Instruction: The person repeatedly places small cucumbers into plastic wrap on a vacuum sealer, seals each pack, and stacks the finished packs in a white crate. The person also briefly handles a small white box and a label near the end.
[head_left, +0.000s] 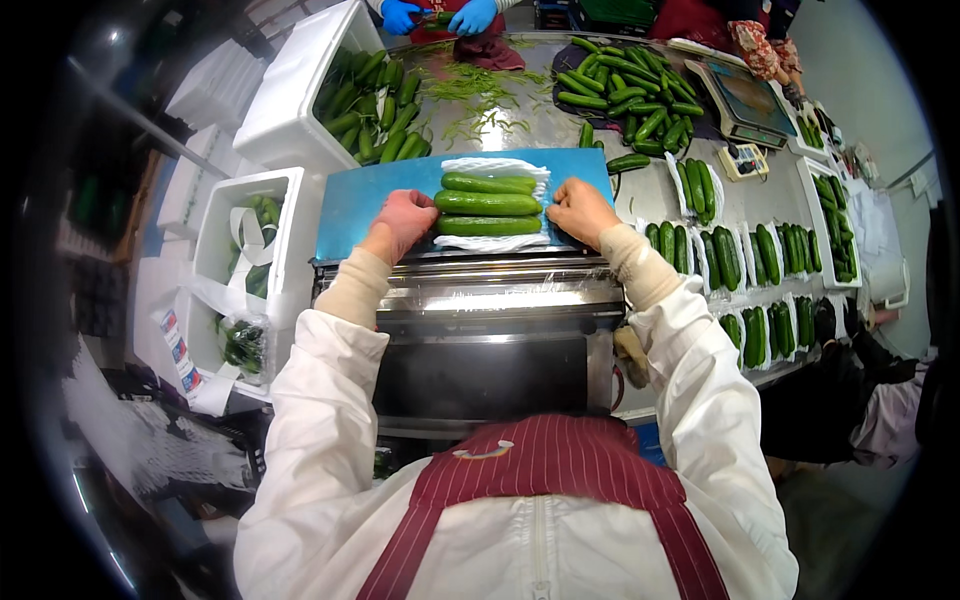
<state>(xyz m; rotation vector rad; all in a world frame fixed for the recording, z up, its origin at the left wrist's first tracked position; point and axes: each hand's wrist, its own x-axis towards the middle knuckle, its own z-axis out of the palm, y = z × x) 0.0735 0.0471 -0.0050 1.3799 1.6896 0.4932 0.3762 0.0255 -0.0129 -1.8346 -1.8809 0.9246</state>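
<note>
Three green cucumbers (487, 202) lie side by side across a white foam net (495, 164) on a blue board (360, 195). My left hand (405, 221) is at their left ends, its fingers bent and close together. At the right edge of the net, my right hand (581, 208) has its thumb and fingertips drawn together. Whether either hand pinches thin clear film is too fine to make out. Just in front of the board sits a wrapping machine with metal rollers (495, 277), and clear film glints on them.
White foam boxes with cucumbers (289, 120) stand to the left. A cucumber pile (637, 86) and weighing scale (742, 97) are at the back right. Packs of cucumbers in nets (720, 259) line the right side. Across the table, a co-worker's blue-gloved hands (472, 16) hold a cucumber.
</note>
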